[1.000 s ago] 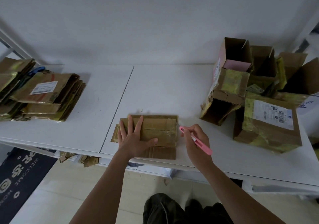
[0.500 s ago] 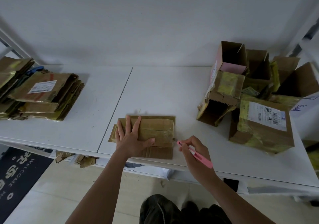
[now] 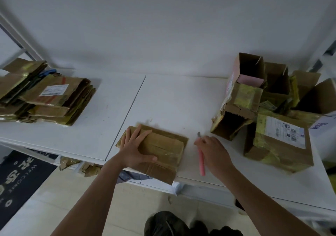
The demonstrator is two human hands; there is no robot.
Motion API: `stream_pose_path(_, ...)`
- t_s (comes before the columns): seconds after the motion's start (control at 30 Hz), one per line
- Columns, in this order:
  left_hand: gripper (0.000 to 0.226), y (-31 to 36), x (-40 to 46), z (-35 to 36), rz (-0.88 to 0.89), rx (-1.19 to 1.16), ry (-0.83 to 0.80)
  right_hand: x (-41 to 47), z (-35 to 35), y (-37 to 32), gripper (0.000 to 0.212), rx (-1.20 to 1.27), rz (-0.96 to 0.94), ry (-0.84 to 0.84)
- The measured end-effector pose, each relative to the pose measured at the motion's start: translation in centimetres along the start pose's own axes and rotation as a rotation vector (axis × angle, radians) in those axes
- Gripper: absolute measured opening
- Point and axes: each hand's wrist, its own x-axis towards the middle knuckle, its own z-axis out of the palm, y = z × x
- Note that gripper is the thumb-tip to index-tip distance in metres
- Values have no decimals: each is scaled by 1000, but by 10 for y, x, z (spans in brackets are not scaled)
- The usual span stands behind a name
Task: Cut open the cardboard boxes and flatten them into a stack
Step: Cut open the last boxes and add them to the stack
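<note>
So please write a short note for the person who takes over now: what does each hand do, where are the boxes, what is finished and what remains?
Left hand: fingers spread flat, pressing the flattened brown cardboard box at the front edge of the white table; its near flap hangs over the edge.
Right hand: holds the pink utility knife just right of that box, blade pointing away.
Done: a stack of flattened brown boxes lies at the table's left end.
Left: move this box to the stack, then cut and flatten the pile of unflattened taped cardboard boxes on the right, several open.
</note>
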Motion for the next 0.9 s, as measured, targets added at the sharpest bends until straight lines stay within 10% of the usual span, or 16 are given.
stream_pose_path(0.07,96,-5,-4,-9,10,-60,-27,7,-3,-4,73,51,15,-28)
stream_pose_path(0.3,123,10,-22,8,-446,-325,389,37,-17,-76,39,527,-190,46)
stream_pose_path(0.47,112,18,-24,19,-670,-682,528,40,-2,-96,46,337,-116,-36)
stream_pose_path(0.63,38,22,-22,22,-723,-865,504,44,-9,-108,49,139,-102,-70)
stream_pose_path(0.9,30,20,-19,17,-725,-895,453,52,-6,-121,29,-116,-177,-97)
